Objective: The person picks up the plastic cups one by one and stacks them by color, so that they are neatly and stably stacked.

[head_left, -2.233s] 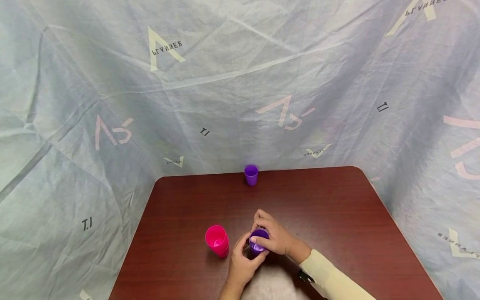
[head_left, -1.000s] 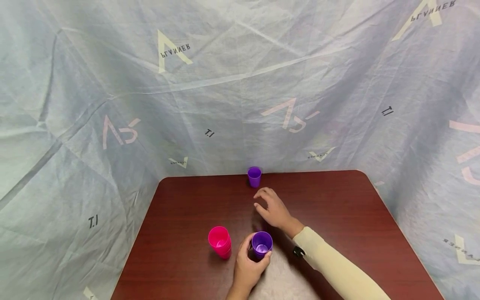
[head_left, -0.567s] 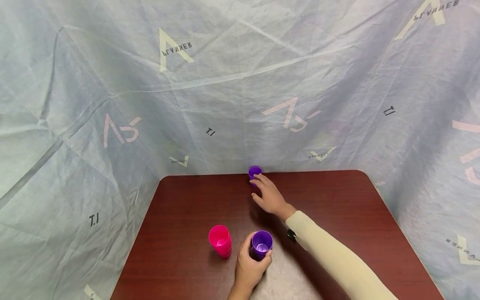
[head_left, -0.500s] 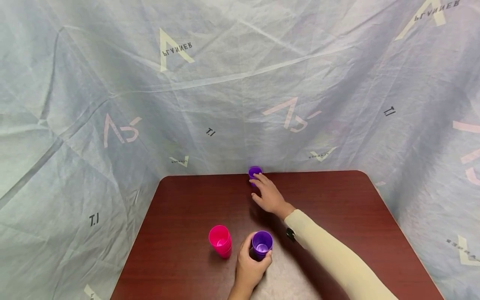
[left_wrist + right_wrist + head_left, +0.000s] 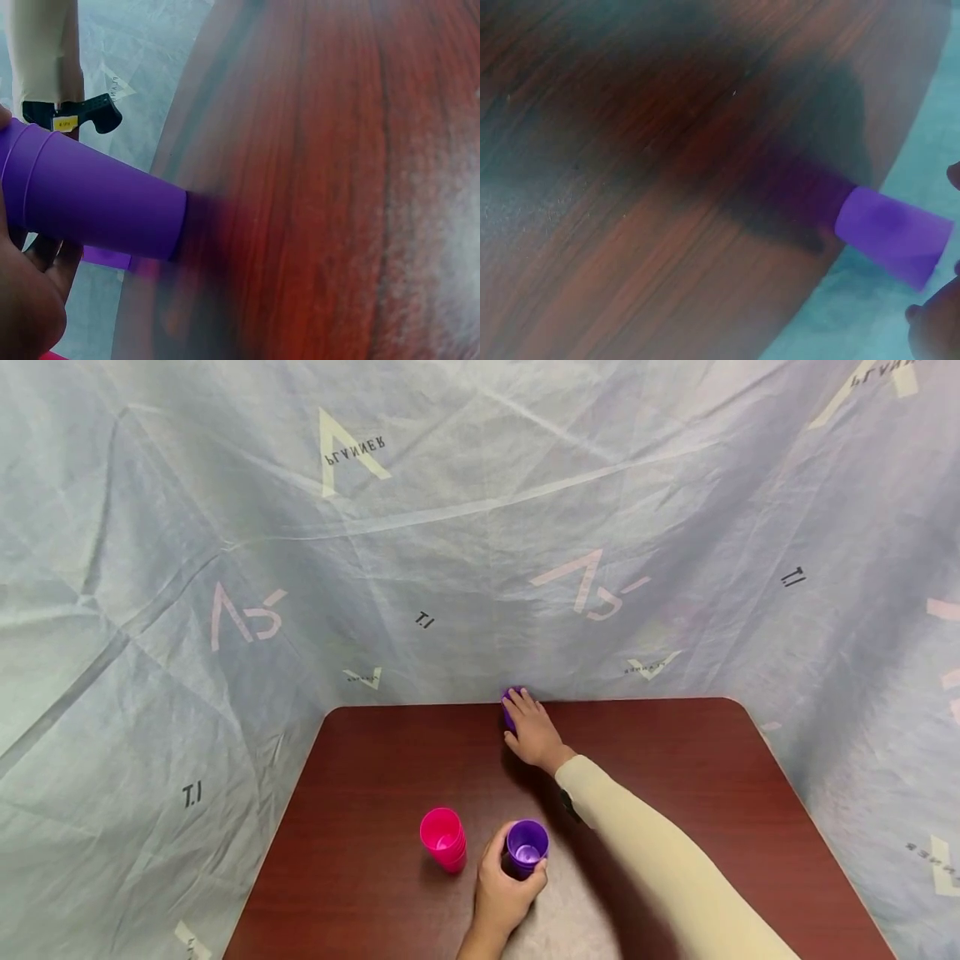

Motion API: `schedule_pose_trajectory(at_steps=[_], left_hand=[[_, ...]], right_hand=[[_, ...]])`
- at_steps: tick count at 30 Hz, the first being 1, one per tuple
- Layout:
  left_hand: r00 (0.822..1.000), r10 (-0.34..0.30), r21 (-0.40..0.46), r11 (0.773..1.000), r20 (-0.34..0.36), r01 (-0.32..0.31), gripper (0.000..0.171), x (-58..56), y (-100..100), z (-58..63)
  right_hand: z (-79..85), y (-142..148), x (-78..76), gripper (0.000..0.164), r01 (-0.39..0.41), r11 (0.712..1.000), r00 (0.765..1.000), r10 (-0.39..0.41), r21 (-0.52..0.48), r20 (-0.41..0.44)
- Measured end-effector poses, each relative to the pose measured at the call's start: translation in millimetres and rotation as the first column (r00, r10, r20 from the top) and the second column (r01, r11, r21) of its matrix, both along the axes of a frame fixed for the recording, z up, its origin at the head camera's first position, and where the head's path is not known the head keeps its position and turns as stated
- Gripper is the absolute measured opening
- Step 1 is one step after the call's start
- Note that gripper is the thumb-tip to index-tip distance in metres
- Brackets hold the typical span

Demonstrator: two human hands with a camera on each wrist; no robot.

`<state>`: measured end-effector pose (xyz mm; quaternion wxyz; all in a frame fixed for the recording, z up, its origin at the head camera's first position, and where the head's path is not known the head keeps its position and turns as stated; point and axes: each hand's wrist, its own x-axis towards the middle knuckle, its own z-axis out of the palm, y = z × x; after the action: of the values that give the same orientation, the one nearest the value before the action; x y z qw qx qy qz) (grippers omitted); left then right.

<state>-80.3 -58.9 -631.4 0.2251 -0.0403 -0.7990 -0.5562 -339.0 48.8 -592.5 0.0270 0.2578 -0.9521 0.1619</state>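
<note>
Near the table's front, my left hand (image 5: pixel 498 893) grips a stack of nested purple cups (image 5: pixel 527 843) around its side, mouth up. The left wrist view shows the rim lines of the nested purple cups (image 5: pixel 97 191) and their base close to the tabletop. At the far edge, my right hand (image 5: pixel 534 735) reaches over a single purple cup (image 5: pixel 508 718) with its fingers spread, hiding much of it. In the right wrist view that purple cup (image 5: pixel 892 236) stands upright on the table, with a gap between it and the thumb and fingers (image 5: pixel 939 319).
A stack of pink cups (image 5: pixel 444 839) stands upright just left of my left hand. The dark red wooden table (image 5: pixel 390 760) meets a grey printed cloth (image 5: pixel 480 568) behind and at both sides.
My right hand has left the purple stack and moved forward to the far purple cup, now covering it more. My left hand keeps holding the stack in nearly the same place.
</note>
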Motion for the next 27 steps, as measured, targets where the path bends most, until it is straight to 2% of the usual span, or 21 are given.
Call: schedule_pose_trajectory(at_steps=[6,13,23,27], left_hand=[[1.000,-0.004,0.019,1.000,0.011,0.004,0.069,-1.8,2,1.1],[1.000,-0.011,0.013,1.000,0.002,0.011,0.069,-2.6,4,0.2],[1.000,-0.011,0.022,1.000,0.019,0.010,0.069,-4.1,3,-2.7],[1.000,-0.007,0.017,1.000,0.022,0.007,0.070,-1.7,2,-4.4]], right_hand=[[-0.6,-2,-10.6,0.074,0.029,0.999,0.999,-0.030,0.022,0.019],[-2.0,-1,-13.0,0.062,0.041,0.996,0.998,-0.045,0.080,0.053],[-5.7,0,-13.2,0.028,0.014,0.999,1.000,-0.014,-0.039,-0.017],[-7.1,0,-8.5,0.018,0.021,0.998,1.000,-0.020,-0.063,0.017]])
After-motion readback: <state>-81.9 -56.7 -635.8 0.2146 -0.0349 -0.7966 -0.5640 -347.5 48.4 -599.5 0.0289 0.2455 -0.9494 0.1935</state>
